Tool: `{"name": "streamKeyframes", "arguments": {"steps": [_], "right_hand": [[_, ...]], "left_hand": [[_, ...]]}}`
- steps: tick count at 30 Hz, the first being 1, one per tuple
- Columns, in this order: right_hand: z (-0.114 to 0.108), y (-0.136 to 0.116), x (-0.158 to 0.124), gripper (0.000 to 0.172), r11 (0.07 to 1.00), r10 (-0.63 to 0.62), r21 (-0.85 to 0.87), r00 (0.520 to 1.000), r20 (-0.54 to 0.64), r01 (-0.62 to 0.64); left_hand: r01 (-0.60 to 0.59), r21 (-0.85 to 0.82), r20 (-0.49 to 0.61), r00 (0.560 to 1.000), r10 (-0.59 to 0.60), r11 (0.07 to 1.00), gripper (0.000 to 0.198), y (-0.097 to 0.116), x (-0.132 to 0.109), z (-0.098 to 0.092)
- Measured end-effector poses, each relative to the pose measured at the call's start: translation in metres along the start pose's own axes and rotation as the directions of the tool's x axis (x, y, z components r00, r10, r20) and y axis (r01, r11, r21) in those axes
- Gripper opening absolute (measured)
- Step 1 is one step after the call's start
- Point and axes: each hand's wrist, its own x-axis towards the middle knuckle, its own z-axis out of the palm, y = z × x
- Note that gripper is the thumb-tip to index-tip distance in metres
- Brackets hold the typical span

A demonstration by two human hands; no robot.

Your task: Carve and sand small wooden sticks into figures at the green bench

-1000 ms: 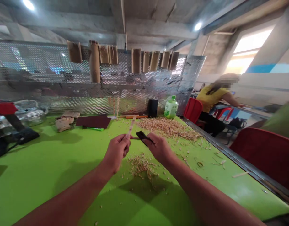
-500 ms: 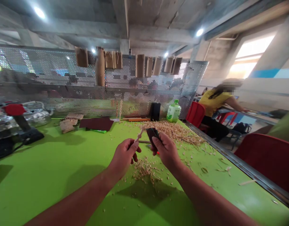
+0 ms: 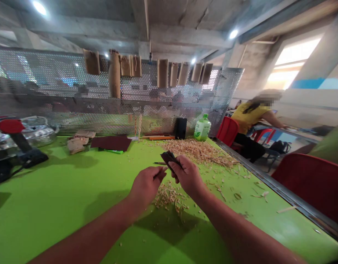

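Note:
Over a green table (image 3: 55, 205), my left hand (image 3: 146, 184) pinches a thin wooden stick (image 3: 161, 171) whose far end goes into a dark folded piece of sandpaper (image 3: 169, 158). My right hand (image 3: 187, 176) is closed round that sandpaper, touching the left fingertips. A small heap of wood shavings (image 3: 166, 196) lies right under both hands. Most of the stick is hidden by my fingers and the sandpaper.
A larger pile of shavings (image 3: 197, 150) spreads at the back right near a green bottle (image 3: 202, 127) and a black box (image 3: 181, 127). Dark red sheets (image 3: 111, 142) lie by a perforated metal screen (image 3: 61, 91). Another person in yellow (image 3: 250, 115) sits right; red chairs (image 3: 314, 181) flank the table edge.
The stick stood up and away from my left hand earlier; now it lies low, tucked into the sandpaper. Both hands have drawn together.

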Motion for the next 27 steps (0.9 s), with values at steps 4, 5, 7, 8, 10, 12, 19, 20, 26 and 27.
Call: {"name": "streamKeyframes", "arguments": {"steps": [4, 5, 7, 8, 10, 12, 19, 20, 26, 27], "right_hand": [[-0.003, -0.003, -0.002, 0.031, 0.98, -0.088, -0.181, 0.995, -0.053, 0.077], [-0.004, -0.003, -0.003, 0.032, 0.969, -0.108, -0.228, 0.993, -0.052, 0.094], [-0.005, 0.0, -0.004, 0.033, 0.948, -0.129, -0.295, 0.992, -0.016, 0.118], [-0.006, 0.002, -0.003, 0.033, 0.943, -0.128, -0.308, 0.992, 0.005, 0.123], [-0.007, 0.003, -0.002, 0.031, 0.947, -0.113, -0.299, 0.993, 0.016, 0.113], [-0.008, 0.002, -0.001, 0.03, 0.963, -0.102, -0.253, 0.994, -0.042, 0.088], [-0.014, -0.002, -0.001, 0.033, 0.992, -0.103, -0.093, 0.976, -0.19, 0.086], [-0.014, -0.001, -0.001, 0.032, 0.989, -0.119, -0.106, 0.977, -0.175, 0.101], [-0.008, 0.005, 0.001, 0.026, 0.944, -0.197, -0.284, 0.977, -0.076, 0.168], [-0.008, 0.005, 0.002, 0.026, 0.943, -0.193, -0.294, 0.976, -0.098, 0.157]], "left_hand": [[-0.059, 0.09, -0.042, 0.997, 0.063, 0.994, 0.026, -0.001, 0.0, -0.001], [-0.06, 0.076, -0.075, 0.995, 0.066, 0.995, 0.026, -0.001, 0.002, -0.003], [-0.045, 0.035, -0.146, 0.988, 0.05, 0.998, 0.029, 0.0, 0.005, -0.009], [-0.029, 0.017, -0.165, 0.986, 0.031, 0.999, 0.03, 0.001, 0.006, -0.012], [0.015, -0.014, -0.156, 0.988, -0.017, 1.0, 0.032, 0.004, 0.008, -0.016], [0.056, -0.07, -0.124, 0.99, -0.065, 0.996, 0.031, 0.005, 0.009, -0.017], [0.235, -0.307, 0.044, 0.971, -0.233, 0.922, 0.037, -0.005, 0.009, -0.005], [0.245, -0.31, 0.081, 0.97, -0.231, 0.919, 0.036, -0.005, 0.007, -0.003], [0.292, -0.27, 0.251, 0.941, -0.226, 0.918, 0.034, 0.008, -0.006, 0.005], [0.303, -0.265, 0.26, 0.937, -0.235, 0.915, 0.033, 0.008, -0.006, 0.006]]}}
